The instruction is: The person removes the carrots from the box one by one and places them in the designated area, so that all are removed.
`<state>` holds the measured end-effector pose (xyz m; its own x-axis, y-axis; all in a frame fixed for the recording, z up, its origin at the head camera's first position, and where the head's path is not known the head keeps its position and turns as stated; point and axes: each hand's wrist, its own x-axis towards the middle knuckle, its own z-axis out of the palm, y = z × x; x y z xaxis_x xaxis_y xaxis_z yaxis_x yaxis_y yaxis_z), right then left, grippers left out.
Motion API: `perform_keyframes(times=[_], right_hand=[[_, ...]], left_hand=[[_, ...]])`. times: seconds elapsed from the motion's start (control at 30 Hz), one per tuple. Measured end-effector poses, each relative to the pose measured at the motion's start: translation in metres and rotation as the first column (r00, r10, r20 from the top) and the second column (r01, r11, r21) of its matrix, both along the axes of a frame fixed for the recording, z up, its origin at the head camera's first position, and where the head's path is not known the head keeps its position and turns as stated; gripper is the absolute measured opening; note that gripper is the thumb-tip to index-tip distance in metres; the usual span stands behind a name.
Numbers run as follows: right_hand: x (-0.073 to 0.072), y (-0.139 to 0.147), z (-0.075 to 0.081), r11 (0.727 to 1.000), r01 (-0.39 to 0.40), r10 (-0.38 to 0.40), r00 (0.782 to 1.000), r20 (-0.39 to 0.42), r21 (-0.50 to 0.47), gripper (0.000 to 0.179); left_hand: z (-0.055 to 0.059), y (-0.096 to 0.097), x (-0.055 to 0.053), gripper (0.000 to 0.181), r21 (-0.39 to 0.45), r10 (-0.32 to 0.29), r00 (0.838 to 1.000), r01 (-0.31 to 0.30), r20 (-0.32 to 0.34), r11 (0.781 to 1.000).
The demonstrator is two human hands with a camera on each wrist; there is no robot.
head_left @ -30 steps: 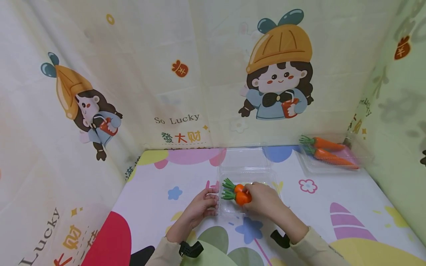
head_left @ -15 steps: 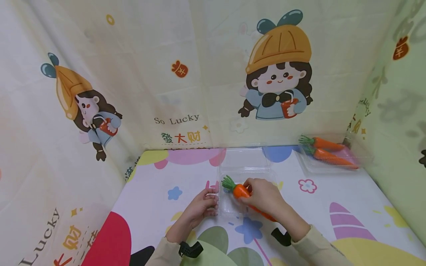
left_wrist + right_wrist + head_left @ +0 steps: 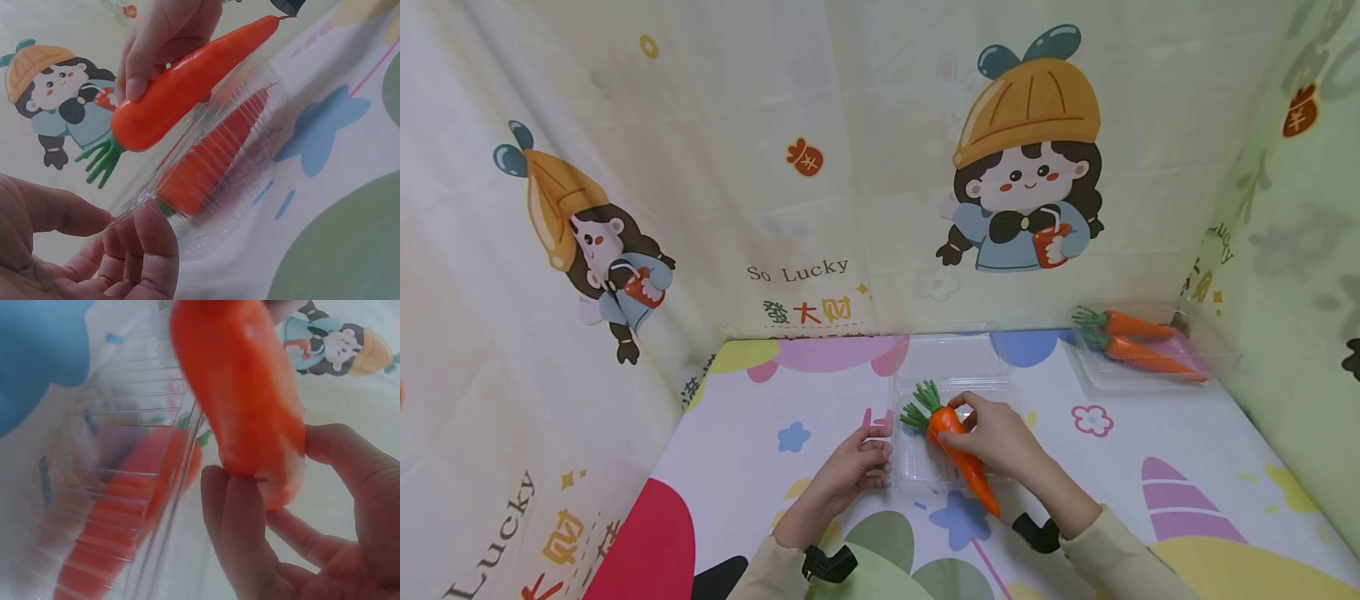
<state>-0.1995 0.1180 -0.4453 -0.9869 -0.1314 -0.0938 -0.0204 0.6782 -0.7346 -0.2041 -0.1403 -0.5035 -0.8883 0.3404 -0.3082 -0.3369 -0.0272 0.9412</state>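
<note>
Basically pinching an orange carrot (image 3: 967, 461) in the right hand (image 3: 1003, 440), with thumb and fingers clamped near the thick end. Holding it over a clear plastic box (image 3: 917, 472) – tilted, green leaves toward the far left, tip pointing toward the near right and past the near rim in the head view. Gripping the left side of that box with the left hand (image 3: 856, 462), rim caught between thumb and fingers. Seeing a second carrot (image 3: 206, 159) inside the box, through the ribbed wall in both wrist views. Can't tell if touching the box wall there. Also noting the lid (image 3: 951, 358) folded back toward the far edge of the white patterned table (image 3: 737, 442) – and, at far right, another clear box (image 3: 1093, 381) containing two more carrots (image 3: 1150, 357), leaves to the left.
</note>
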Motion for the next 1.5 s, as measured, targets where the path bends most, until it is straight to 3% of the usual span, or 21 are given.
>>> perform_keyframes(times=[0.47,1.5], right_hand=[[-0.010,0.011,-0.011,0.996,0.024,-0.020,0.998,0.054,-0.089,0.053],[0.000,0.039,-0.007,0.989,0.089,-0.075,0.990,0.118,-0.117,0.056]], left_hand=[[0.000,0.001,0.000,0.048,0.012,-0.013,1.000,0.014,-0.006,1.000],[-0.006,-0.003,0.000,0.049,0.014,-0.022,1.000,0.022,-0.003,1.000]])
